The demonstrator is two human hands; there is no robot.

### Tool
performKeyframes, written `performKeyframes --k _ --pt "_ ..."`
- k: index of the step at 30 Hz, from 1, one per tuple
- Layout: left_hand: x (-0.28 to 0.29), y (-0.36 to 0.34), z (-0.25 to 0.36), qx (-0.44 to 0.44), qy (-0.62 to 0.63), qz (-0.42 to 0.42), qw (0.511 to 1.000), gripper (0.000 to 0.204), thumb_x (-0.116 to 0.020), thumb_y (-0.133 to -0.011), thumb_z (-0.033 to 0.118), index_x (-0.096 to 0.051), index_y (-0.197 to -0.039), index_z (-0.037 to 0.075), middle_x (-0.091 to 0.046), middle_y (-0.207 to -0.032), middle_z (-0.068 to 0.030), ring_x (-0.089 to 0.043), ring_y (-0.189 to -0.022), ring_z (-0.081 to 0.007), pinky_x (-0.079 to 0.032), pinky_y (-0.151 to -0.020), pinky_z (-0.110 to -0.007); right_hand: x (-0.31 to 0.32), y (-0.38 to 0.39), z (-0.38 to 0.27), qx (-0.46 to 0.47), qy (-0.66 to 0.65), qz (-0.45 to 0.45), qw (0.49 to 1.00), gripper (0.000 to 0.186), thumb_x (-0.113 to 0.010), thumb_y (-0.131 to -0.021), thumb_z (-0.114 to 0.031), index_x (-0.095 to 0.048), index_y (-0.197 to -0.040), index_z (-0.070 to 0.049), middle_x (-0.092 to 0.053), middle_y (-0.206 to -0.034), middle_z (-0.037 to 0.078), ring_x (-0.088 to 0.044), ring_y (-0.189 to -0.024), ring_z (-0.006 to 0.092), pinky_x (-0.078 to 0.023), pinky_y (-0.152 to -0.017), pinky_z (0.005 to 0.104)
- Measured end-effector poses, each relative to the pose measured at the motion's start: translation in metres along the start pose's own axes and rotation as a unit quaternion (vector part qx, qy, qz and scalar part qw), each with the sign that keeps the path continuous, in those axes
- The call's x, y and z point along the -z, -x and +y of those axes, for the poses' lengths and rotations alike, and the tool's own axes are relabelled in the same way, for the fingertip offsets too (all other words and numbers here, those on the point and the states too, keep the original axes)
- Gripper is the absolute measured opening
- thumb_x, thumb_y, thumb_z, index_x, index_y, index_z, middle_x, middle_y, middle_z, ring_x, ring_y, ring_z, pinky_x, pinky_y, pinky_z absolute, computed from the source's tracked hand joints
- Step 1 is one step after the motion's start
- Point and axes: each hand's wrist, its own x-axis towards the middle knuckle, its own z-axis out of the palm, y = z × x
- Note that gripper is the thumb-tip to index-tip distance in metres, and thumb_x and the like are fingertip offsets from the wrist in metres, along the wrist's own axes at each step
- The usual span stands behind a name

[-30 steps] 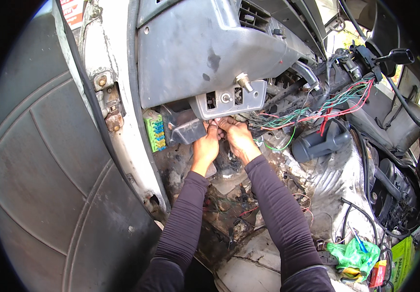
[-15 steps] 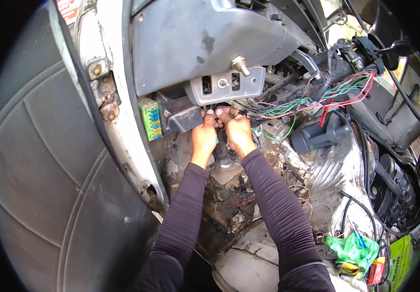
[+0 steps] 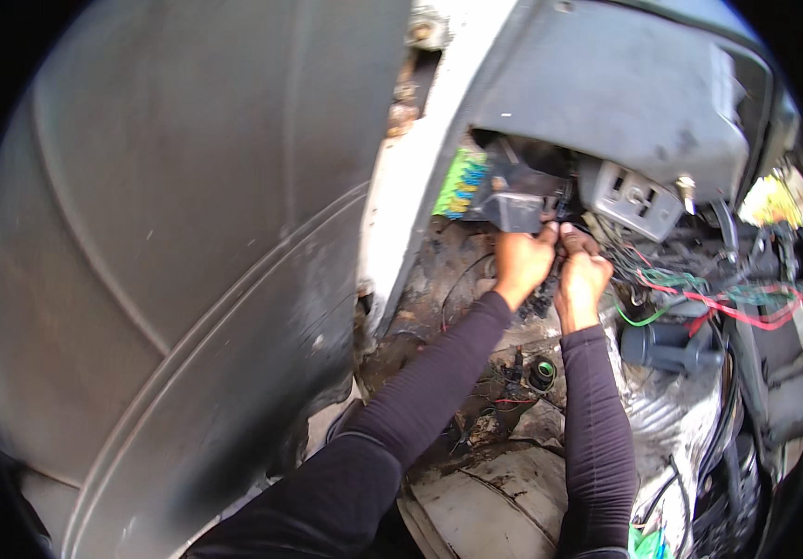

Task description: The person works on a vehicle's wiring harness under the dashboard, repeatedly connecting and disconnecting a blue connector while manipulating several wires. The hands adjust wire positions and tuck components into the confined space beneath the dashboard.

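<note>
Both hands meet under the dashboard, fingertips almost touching. My left hand [image 3: 523,265] is closed in a pinch beside the lower edge of a dark plastic box [image 3: 518,212]. Just right of it, my right hand [image 3: 585,277] is pinched too, thumb and forefinger together. Dark wires [image 3: 564,197] come down from behind the dashboard to the fingertips, and both pinches seem to be on them; the exact spot is hidden by the fingers. A green fuse block [image 3: 460,183] with blue and yellow fuses is left of the box. The grey switch panel [image 3: 637,197] hangs at the upper right.
The dark door panel [image 3: 187,233] fills the left side, along the white door pillar [image 3: 397,196]. Red and green loose wires [image 3: 746,303] spread to the right above a grey plastic cover [image 3: 667,347]. A green-rimmed roll [image 3: 542,374] lies on the dirty floor.
My view has swung left, so the dashboard and hands appear farther right and more door shows. The hands stay close together, now at the plastic box's lower right corner. The green-rimmed roll shows now.
</note>
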Motion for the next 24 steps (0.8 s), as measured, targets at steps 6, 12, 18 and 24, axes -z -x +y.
performKeyframes --k 6,12,18,24 --pt "0.001 0.006 0.001 -0.046 -0.023 0.011 0.999 0.013 -0.066 -0.091 0.007 -0.069 -0.1 -0.002 -0.072 -0.097 -0.0261 -0.069 -0.096 -0.0454 -0.053 -0.079 -0.051 -0.016 0.013 -0.009 0.105 0.197 -0.01 0.975 0.024 -0.07 -0.1 -0.018 -0.077 -0.095 0.004 -0.073 -0.081 0.005 -0.058 -0.073 0.0089 -0.051 -0.072 0.0289" --pt "0.003 0.002 0.007 -0.05 -0.024 0.081 0.995 0.017 -0.07 -0.091 0.016 -0.07 -0.095 -0.001 -0.073 -0.091 -0.0221 -0.072 -0.086 -0.0401 -0.054 -0.074 -0.046 -0.003 0.012 -0.003 0.169 0.252 -0.105 0.947 0.039 -0.057 -0.108 -0.028 -0.075 -0.108 0.006 -0.076 -0.092 0.011 -0.063 -0.083 0.0128 -0.052 -0.079 0.0321" --pt "-0.013 0.004 0.01 0.025 -0.032 0.124 0.991 0.015 -0.069 -0.091 0.014 -0.07 -0.092 -0.001 -0.073 -0.088 -0.023 -0.071 -0.085 -0.0435 -0.054 -0.073 -0.049 -0.001 -0.004 0.007 -0.075 0.005 -0.131 0.988 0.034 -0.059 -0.106 -0.021 -0.067 -0.122 0.007 -0.072 -0.114 0.011 -0.066 -0.099 0.0154 -0.052 -0.087 0.0294" --pt "-0.011 0.009 0.011 0.064 -0.014 0.126 0.99 0.02 -0.068 -0.095 0.018 -0.071 -0.095 -0.002 -0.074 -0.09 -0.0222 -0.072 -0.087 -0.0426 -0.054 -0.076 -0.048 -0.003 -0.024 0.006 -0.178 -0.069 -0.124 0.974 0.036 -0.066 -0.101 -0.015 -0.063 -0.13 0.006 -0.07 -0.12 0.012 -0.066 -0.108 0.0204 -0.053 -0.096 0.035"
